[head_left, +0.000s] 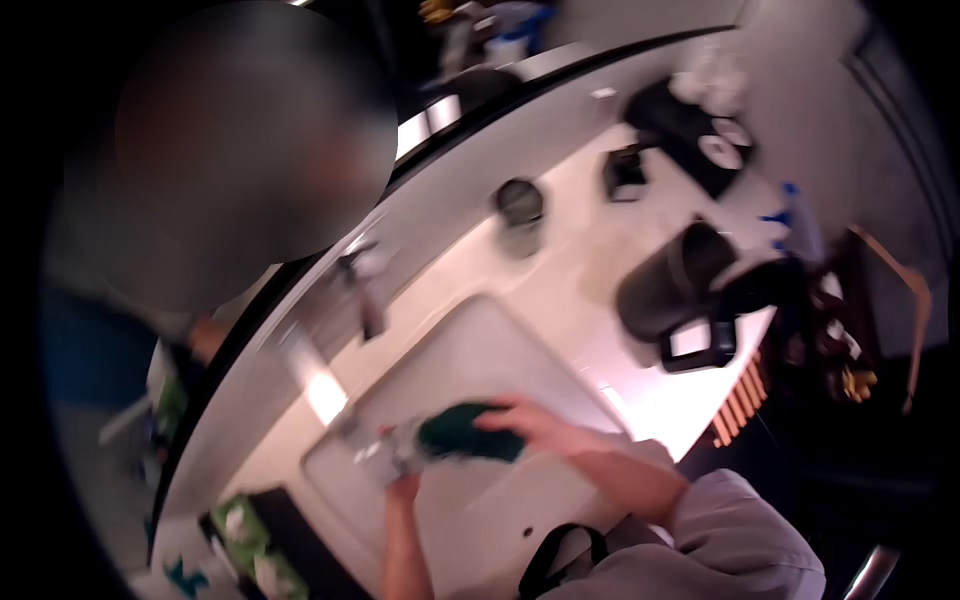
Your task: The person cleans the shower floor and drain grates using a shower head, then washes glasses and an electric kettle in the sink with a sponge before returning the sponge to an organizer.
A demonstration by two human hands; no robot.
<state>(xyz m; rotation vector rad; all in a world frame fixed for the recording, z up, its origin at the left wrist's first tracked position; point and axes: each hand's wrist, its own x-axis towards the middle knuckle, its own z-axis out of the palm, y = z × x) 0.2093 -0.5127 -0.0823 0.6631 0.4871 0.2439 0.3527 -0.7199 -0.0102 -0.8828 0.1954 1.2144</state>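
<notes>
My right hand [515, 420] is closed on a dark green cloth [465, 432] over a pale sink basin [470, 350]. My left hand [403, 485] is just left of the cloth, at a small light-coloured object [378, 462] with a bit of red on it. Motion blur hides what that object is and how the left fingers lie. Beyond the basin's far left side stands a metallic faucet [368, 300].
A dark cylindrical bin [675, 280] and a black-framed item [698, 345] stand on the right counter. Farther back are a dark round container [520, 203] and a black tray [690, 135]. A green-topped box [255, 550] sits lower left. Another person [200, 250] is beyond the partition.
</notes>
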